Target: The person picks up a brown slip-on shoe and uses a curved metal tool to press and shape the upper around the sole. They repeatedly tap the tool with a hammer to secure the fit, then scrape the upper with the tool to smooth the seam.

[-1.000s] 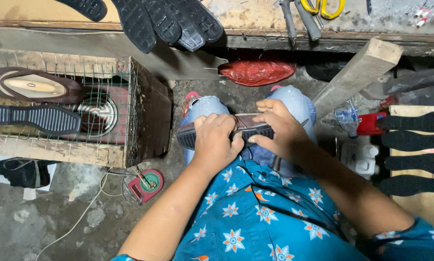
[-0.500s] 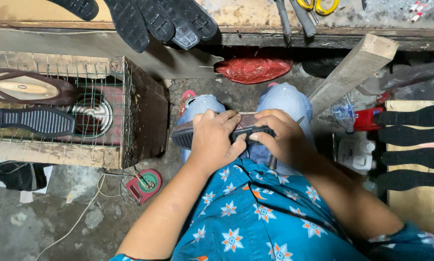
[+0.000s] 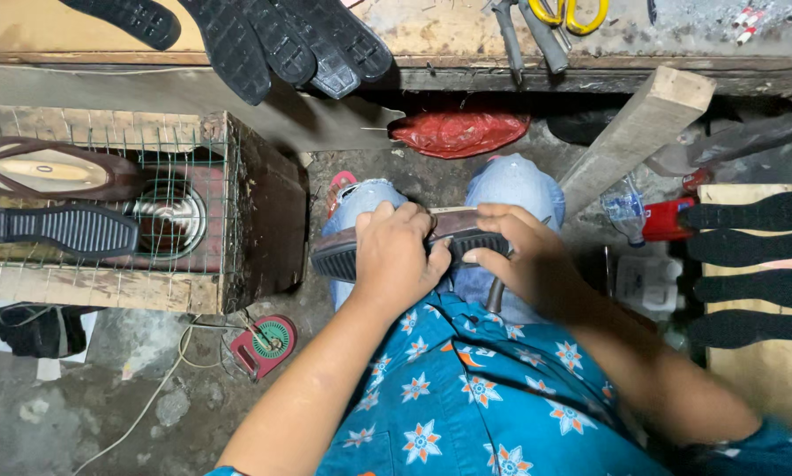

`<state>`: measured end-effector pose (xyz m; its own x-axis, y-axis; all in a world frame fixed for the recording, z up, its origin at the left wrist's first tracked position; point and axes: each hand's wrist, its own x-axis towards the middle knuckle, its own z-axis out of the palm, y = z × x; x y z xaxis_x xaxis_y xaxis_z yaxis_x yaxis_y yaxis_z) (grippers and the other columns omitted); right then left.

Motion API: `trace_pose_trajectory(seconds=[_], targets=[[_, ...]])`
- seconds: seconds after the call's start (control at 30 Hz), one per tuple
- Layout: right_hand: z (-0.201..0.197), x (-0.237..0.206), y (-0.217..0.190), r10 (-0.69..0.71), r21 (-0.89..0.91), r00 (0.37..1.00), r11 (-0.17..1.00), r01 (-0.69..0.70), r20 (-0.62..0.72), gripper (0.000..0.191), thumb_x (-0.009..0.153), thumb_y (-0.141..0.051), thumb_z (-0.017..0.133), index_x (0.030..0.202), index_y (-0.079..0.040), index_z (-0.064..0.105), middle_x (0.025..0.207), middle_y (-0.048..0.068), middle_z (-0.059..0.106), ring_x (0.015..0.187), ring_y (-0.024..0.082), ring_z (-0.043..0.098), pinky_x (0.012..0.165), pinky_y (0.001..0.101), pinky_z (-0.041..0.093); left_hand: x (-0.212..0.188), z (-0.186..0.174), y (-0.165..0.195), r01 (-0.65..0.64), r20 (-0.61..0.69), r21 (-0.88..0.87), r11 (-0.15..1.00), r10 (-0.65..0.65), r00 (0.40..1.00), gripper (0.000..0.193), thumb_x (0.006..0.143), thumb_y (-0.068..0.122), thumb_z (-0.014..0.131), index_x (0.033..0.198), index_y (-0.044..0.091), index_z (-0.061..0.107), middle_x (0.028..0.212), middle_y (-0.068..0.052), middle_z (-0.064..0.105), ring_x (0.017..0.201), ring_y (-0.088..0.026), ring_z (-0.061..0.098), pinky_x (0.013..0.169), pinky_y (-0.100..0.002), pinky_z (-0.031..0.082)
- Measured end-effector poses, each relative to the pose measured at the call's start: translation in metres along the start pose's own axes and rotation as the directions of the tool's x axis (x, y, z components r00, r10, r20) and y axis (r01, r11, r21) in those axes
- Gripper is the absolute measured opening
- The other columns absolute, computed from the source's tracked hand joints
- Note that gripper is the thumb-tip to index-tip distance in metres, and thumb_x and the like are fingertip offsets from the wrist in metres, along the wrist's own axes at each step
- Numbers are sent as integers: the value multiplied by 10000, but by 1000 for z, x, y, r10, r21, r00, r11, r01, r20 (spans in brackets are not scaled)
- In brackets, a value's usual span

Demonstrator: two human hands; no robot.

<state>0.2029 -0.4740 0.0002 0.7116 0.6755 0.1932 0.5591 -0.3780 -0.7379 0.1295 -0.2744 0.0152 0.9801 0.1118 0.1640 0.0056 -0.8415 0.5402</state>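
A dark shoe with a ribbed black sole (image 3: pixel 339 257) lies sideways across my knees, which are in blue jeans. My left hand (image 3: pixel 402 256) wraps over its middle and grips it. My right hand (image 3: pixel 521 256) clasps the shoe's other end, fingers curled over the sole edge (image 3: pixel 480 240). Most of the shoe is hidden under the two hands. A dark handle (image 3: pixel 493 295) pokes out below my right hand.
A wooden box with a wire mesh top (image 3: pixel 193 141) stands at left, bearing a brown shoe (image 3: pixel 52 169) and a black sole (image 3: pixel 56 229). Black soles (image 3: pixel 281 40) overhang the bench above. More soles (image 3: pixel 753 251) lie on a board at right. A red bag (image 3: pixel 458 132), yellow-handled scissors (image 3: pixel 572 13).
Both hands have stayed on the shoe; my fingers have shifted slightly along its sole. The view has moved a little.
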Motion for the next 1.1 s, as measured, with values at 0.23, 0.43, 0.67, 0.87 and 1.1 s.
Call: trace_pose_trajectory(seconds=[0.23,0.43,0.67,0.87,1.1], targets=[[-2,7,14,5,11,999,1000,-5,35,360,723,-158,879,942,-2,639,1048,160,707,1011,301,698,886,389,546,-4,1,2,-17,-20,-2,1000,17,1000,279,739,268,774,900,42,742,952,-97,660,910,-317,560,806,-460,396],[-8,26,31,218,118,954,962,-246,208,460,597,-166,940,937,-22,665,896,88,738,859,205,719,799,339,561,-5,1,4,20,-32,-26,999,-21,999,254,711,253,781,853,50,728,929,-90,658,913,-319,563,808,-467,395],[-7,38,34,292,76,911,942,-326,291,469,595,-198,941,927,-7,670,894,152,733,844,263,706,750,374,563,3,-3,5,14,-32,21,1000,-13,999,233,686,244,770,806,52,717,920,-96,664,914,-320,571,802,-471,397],[-3,21,29,-60,-35,966,997,71,251,539,709,-299,861,1100,16,663,1092,221,694,1047,395,654,895,447,509,-9,1,8,-6,-38,42,999,7,999,257,702,268,761,814,41,716,926,-118,663,906,-325,571,789,-476,396],[-5,30,30,5,-118,957,993,30,291,519,747,-318,830,1136,-10,677,1109,197,704,1066,377,660,909,431,512,-3,-3,8,-8,38,88,996,4,999,294,753,297,783,915,58,727,986,-118,690,951,-326,584,836,-480,389]])
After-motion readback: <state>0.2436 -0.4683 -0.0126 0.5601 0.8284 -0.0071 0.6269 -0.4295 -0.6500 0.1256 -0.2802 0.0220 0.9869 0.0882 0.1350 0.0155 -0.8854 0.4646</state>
